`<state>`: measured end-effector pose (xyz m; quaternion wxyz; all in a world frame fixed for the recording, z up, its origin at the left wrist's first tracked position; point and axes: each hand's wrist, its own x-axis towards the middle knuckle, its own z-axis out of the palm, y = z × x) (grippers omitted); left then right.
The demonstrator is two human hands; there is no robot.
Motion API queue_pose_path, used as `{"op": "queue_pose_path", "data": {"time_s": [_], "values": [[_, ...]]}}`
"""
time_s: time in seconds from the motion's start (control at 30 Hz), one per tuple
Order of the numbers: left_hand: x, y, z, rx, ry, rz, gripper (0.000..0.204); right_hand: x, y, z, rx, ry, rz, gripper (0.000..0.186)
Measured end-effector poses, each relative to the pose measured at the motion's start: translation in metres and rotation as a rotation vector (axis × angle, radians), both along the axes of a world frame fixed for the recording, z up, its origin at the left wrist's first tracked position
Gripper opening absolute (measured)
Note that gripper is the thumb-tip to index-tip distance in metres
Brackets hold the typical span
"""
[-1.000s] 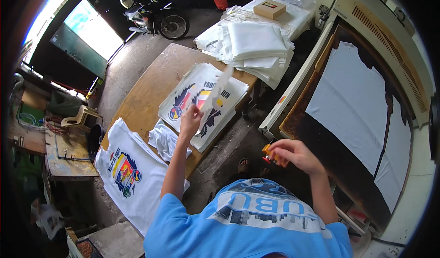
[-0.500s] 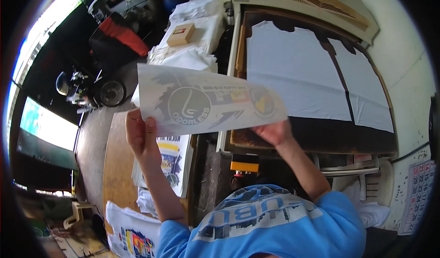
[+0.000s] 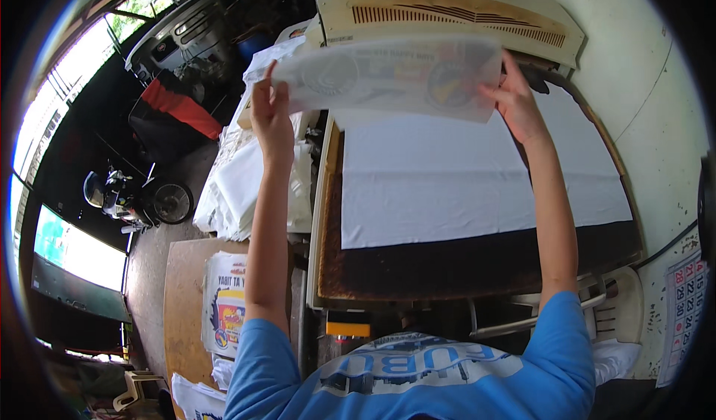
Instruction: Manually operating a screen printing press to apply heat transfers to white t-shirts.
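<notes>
A translucent printed transfer sheet (image 3: 403, 73) is stretched out in the air between my hands, its faint print showing through. My left hand (image 3: 273, 118) pinches its left end between thumb and fingers. At the right end, my right hand (image 3: 518, 107) grips it the same way. Below and beyond the sheet, a large piece of white cloth (image 3: 440, 189) lies flat on the dark bed (image 3: 462, 267) of a heat press. Another narrower white cloth piece (image 3: 574, 151) lies to its right; the sheet covers the far part of the larger piece.
The press's cream vented housing (image 3: 455, 10) rises at the back. Stacked white cloth (image 3: 250, 189) sits left of the bed. A wooden table (image 3: 183, 293) at lower left bears printed sheets (image 3: 224, 301). A yellow control box (image 3: 348, 324) is under the front edge. A motorcycle (image 3: 142, 200) stands far left.
Both hands have carried the transfer sheet forward and up, over the far part of the press bed. My arms are more outstretched, and the view has shifted.
</notes>
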<state>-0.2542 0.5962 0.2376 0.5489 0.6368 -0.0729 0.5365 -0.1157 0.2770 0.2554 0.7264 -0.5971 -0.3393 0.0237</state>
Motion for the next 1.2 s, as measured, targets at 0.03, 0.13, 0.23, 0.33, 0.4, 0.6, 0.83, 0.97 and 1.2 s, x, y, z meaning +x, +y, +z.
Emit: {"op": "queue_pose_path", "data": {"time_s": [0.03, 0.13, 0.23, 0.33, 0.4, 0.6, 0.83, 0.97, 1.2], "values": [[0.013, -0.005, -0.001, 0.006, -0.003, 0.0, 0.019, 0.003, 0.002, 0.012, 0.077, -0.046, -0.008, 0.055], [0.04, -0.031, -0.023, -0.1, 0.099, 0.043, 0.017, 0.04, -0.023, -0.001, 0.01, -0.033, -0.109, 0.051], [0.063, -0.043, -0.082, -0.278, 0.469, -0.053, 0.009, 0.075, -0.029, -0.059, -0.14, 0.188, -0.278, 0.044], [0.089, -0.041, -0.153, -0.255, 0.789, 0.029, 0.018, 0.107, -0.034, -0.135, -0.265, 0.314, -0.343, 0.035], [0.103, -0.045, -0.185, -0.265, 0.936, 0.056, 0.019, 0.122, -0.037, -0.175, -0.298, 0.331, -0.364, 0.034], [0.131, -0.064, -0.225, -0.285, 1.207, 0.028, 0.022, 0.165, -0.047, -0.25, -0.556, 0.317, -0.537, 0.039], [0.125, -0.069, -0.226, -0.395, 1.105, -0.014, 0.032, 0.168, -0.051, -0.261, -0.659, 0.226, -0.761, 0.046], [0.123, -0.066, -0.219, -0.295, 1.166, 0.001, 0.031, 0.164, -0.058, -0.252, -0.543, 0.222, -0.609, 0.046], [0.141, -0.059, -0.236, -0.076, 1.249, 0.238, 0.032, 0.173, -0.043, -0.254, -0.701, 0.009, -0.702, 0.038]]}}
